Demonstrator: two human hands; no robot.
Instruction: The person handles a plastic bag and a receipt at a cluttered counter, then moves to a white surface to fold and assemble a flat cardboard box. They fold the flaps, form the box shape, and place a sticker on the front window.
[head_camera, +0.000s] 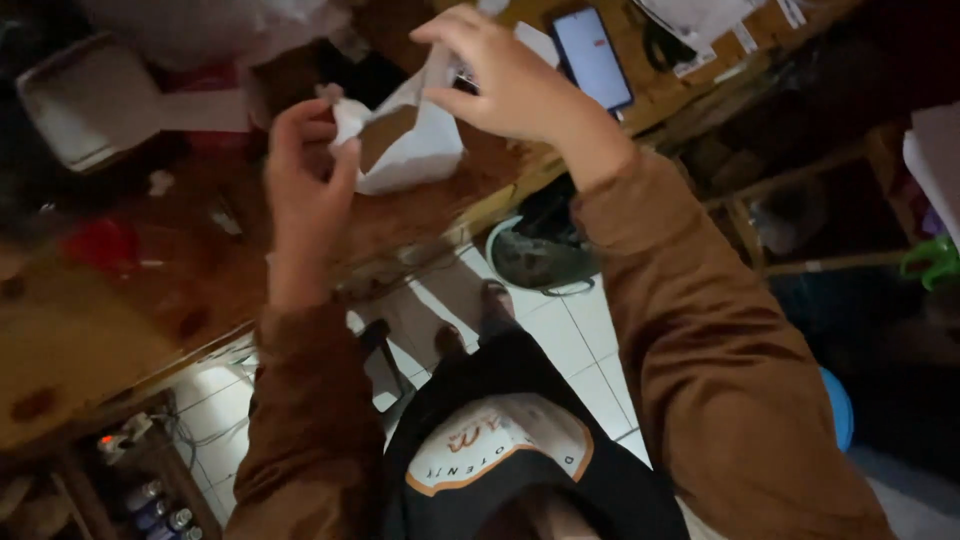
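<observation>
Both my hands hold a white paper bag (425, 150) over a brown wooden table (200, 270). My left hand (305, 170) pinches the bag's left rim with fingers curled. My right hand (505, 80) grips the top right edge, pulling the mouth apart. A brown inner surface shows inside the bag's mouth. Brown sleeves cover both my arms.
A phone (592, 55) with a lit screen lies on the table at the back right, papers (700, 20) beside it. A white tray-like container (85, 100) sits at the back left. Below the table are white floor tiles, a power strip (120, 440) and a round grey object (535, 255).
</observation>
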